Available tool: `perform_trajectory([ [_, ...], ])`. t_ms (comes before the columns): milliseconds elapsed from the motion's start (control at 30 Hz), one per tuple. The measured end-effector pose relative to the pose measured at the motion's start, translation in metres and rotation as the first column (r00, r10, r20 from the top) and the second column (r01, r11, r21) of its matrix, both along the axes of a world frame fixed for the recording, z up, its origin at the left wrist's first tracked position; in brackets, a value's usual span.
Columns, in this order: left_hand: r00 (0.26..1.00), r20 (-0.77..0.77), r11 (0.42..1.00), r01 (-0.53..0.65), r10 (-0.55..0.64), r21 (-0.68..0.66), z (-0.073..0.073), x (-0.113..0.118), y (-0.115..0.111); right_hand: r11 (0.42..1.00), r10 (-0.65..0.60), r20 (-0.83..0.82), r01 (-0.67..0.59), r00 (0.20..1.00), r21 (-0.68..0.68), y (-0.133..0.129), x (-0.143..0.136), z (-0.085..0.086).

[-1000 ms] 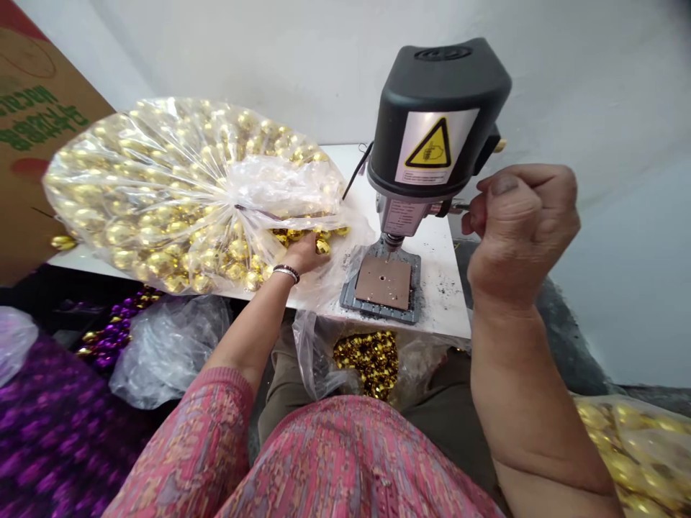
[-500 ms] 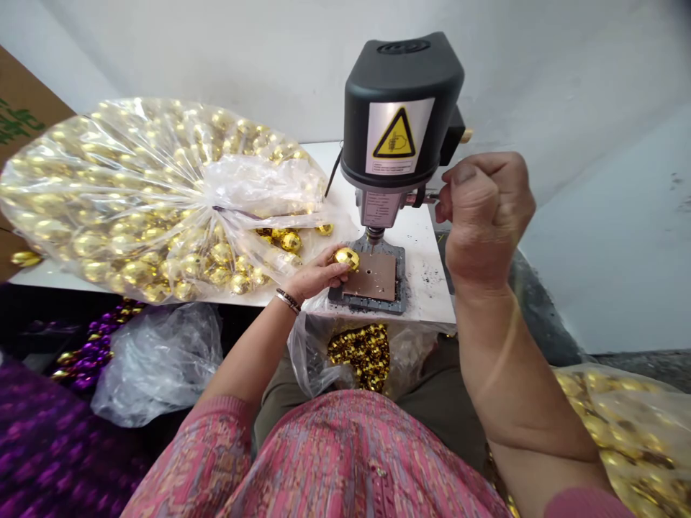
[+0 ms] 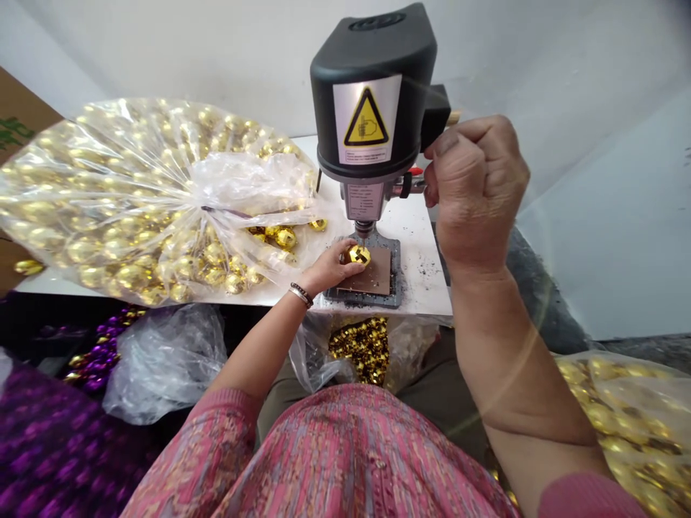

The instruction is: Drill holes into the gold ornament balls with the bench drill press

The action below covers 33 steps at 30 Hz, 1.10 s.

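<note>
My left hand (image 3: 333,267) grips a shiny gold faceted ball (image 3: 359,255) between thumb and fingers. The ball is directly under the bit of a small black drill press (image 3: 372,108), over the brown plate (image 3: 375,277) on its grey base (image 3: 396,270). Whether the bit touches the ball I cannot tell. My right hand (image 3: 478,191) is closed at the drill press's side, around its feed lever (image 3: 415,188), most of which the fingers hide. Dark shavings lie about the base.
A large clear bag of gold balls (image 3: 129,208) covers the table's left side, with loose balls (image 3: 284,237) at its mouth. Below the table edge hangs an open bag of gold pieces (image 3: 361,345). Another bag of gold balls (image 3: 620,410) stands lower right, purple material (image 3: 59,439) lower left.
My left hand has brought the gold ball rightward from the plate's edge to beneath the drill bit. The right hand stays closed at the lever. The view has shifted slightly.
</note>
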<state>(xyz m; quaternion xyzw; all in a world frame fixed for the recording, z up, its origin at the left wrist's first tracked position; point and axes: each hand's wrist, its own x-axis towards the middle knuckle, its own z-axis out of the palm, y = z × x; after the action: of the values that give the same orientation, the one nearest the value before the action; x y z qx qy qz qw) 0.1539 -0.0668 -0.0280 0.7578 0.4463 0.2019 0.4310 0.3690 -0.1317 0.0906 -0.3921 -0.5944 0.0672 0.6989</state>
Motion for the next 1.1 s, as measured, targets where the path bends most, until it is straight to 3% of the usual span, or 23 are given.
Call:
perform_trajectory([
  [233, 0.989, -0.130, 0.983, 0.089, -0.068, 0.161, 0.005, 0.008, -0.001, 0.998, -0.056, 0.044, 0.057, 0.997, -0.034, -0.004, -0.002, 0.002],
  [333, 0.990, -0.123, 0.989, 0.078, -0.063, 0.126, 0.004, 0.011, 0.003, 0.998, -0.059, 0.049, 0.059, 0.997, 0.005, -0.004, -0.001, 0.000],
  [567, 0.998, 0.031, 0.987, 0.063, -0.060, -0.148, -0.008, 0.017, 0.005, 0.988, -0.157, 0.099, 0.157, 0.983, 0.008, -0.015, -0.002, -0.009],
  [800, 0.997, 0.081, 0.987, 0.029, -0.016, -0.159, -0.015, 0.016, 0.003, 0.979, -0.202, 0.137, 0.197, 0.970, 0.050, -0.029, -0.008, -0.025],
  [967, 0.998, 0.052, 0.993, 0.029, -0.023, -0.114, -0.013, 0.017, 0.002, 0.951, -0.284, 0.123, 0.264, 0.951, 0.158, -0.030, -0.013, -0.039],
  [1100, 0.999, 0.014, 0.996, 0.036, -0.036, -0.076, -0.009, 0.019, -0.001, 0.946, -0.306, 0.083, 0.293, 0.948, 0.140, -0.030, -0.017, -0.049],
])
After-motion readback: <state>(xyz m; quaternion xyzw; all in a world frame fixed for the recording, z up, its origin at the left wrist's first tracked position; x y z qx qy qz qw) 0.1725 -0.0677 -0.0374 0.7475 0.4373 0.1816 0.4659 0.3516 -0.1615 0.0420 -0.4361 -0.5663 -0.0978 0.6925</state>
